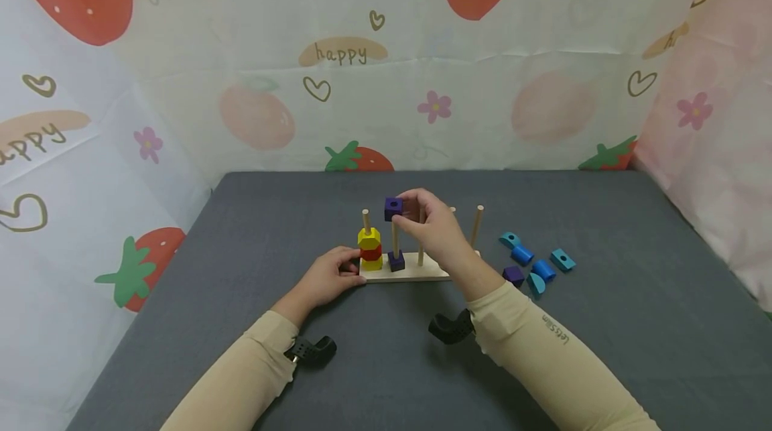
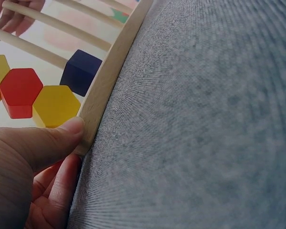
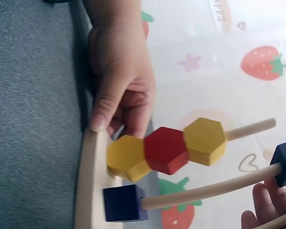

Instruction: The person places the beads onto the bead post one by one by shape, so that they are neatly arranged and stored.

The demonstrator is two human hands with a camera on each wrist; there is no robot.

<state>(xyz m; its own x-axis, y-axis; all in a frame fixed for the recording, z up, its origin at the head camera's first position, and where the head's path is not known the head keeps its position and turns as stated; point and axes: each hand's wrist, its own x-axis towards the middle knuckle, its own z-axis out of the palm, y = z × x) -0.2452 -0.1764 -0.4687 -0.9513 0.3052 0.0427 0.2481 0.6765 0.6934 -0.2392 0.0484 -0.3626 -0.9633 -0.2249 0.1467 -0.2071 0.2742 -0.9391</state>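
A wooden peg board [image 1: 410, 275] with several upright pegs lies on the table. My left hand [image 1: 326, 277] grips its left end, thumb [image 2: 62, 136] against the near edge. On the leftmost peg are stacked a yellow hexagonal bead [image 3: 128, 157], a red one [image 3: 164, 150] and another yellow one [image 3: 205, 140]. A dark purple cube [image 1: 396, 261] sits at the bottom of the second peg. My right hand [image 1: 435, 230] pinches another purple cube [image 1: 393, 208] by its side, at the tip of that same peg. The cube's top hole faces up.
Right of the board lie loose beads: a purple cube [image 1: 513, 275], two blue cylinders [image 1: 522, 255], a light-blue flat block [image 1: 563, 259] and light-blue half-round pieces [image 1: 536, 284]. Dark cloth covers the table [image 1: 362, 377]. A printed curtain [image 1: 386, 109] stands behind it.
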